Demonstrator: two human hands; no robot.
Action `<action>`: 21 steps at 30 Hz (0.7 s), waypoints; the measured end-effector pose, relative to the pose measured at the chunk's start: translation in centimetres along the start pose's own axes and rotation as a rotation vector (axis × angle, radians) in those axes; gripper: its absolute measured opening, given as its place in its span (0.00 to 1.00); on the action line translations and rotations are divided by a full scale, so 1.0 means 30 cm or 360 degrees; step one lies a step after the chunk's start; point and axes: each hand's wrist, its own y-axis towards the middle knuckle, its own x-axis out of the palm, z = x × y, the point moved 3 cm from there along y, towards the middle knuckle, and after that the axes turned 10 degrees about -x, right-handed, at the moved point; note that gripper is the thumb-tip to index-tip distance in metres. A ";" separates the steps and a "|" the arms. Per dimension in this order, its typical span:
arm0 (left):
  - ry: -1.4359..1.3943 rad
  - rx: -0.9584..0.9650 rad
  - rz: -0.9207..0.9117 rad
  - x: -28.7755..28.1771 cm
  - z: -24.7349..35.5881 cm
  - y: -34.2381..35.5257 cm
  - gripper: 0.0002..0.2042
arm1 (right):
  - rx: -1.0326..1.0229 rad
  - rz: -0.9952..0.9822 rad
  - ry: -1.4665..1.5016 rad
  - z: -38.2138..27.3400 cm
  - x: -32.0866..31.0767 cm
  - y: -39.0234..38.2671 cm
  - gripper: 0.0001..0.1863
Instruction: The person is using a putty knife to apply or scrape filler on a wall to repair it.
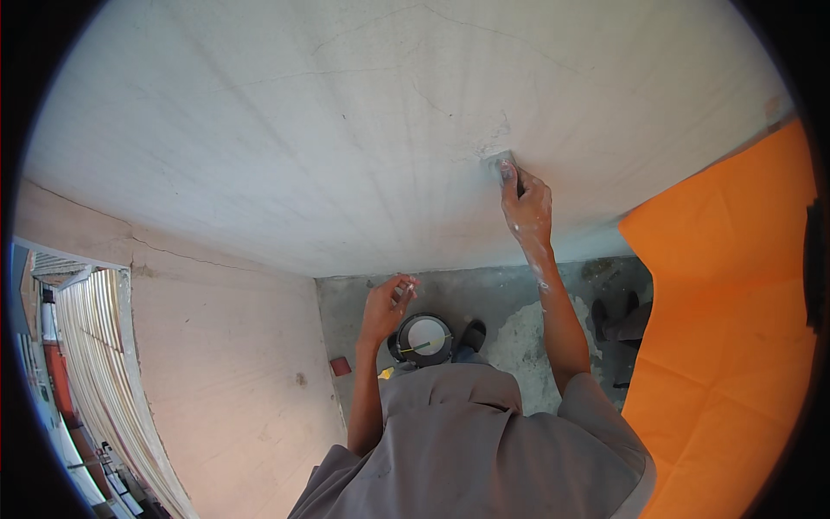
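Note:
My right hand [529, 203], spotted with white, is raised to the pale wall [285, 147]. Its fingers and thumb close on a small flat grey piece [499, 161], which rests against the wall below a patch of fine cracks. The piece looks like a scraper blade, though my fingers cover part of it. Lower and to the left, my left hand [387, 304] hangs in front of me with loosely bent fingers held apart and nothing in them; white smears mark its fingertips. Beneath it on the floor stands a black bucket [401, 339] with white material and a thin yellowish stick inside.
An orange sheet [722, 329] hangs close on my right, and another person's legs and shoes [622, 327] show beside it. A side wall [229, 363] with a window opening is on my left. A small red object [341, 367] lies on the concrete floor [519, 333].

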 end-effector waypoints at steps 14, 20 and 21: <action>-0.0122 -0.0113 0.0022 0.072 -0.125 -0.116 0.09 | -0.0506 0.0175 -0.0763 -0.104 -0.172 0.051 0.20; -0.0112 -0.0128 0.0049 0.055 -0.118 -0.108 0.09 | -0.0515 0.0183 -0.0900 -0.123 -0.155 0.038 0.19; -0.0112 -0.0128 0.0048 0.049 -0.115 -0.104 0.09 | -0.0425 0.0203 -0.0740 -0.108 -0.139 0.034 0.19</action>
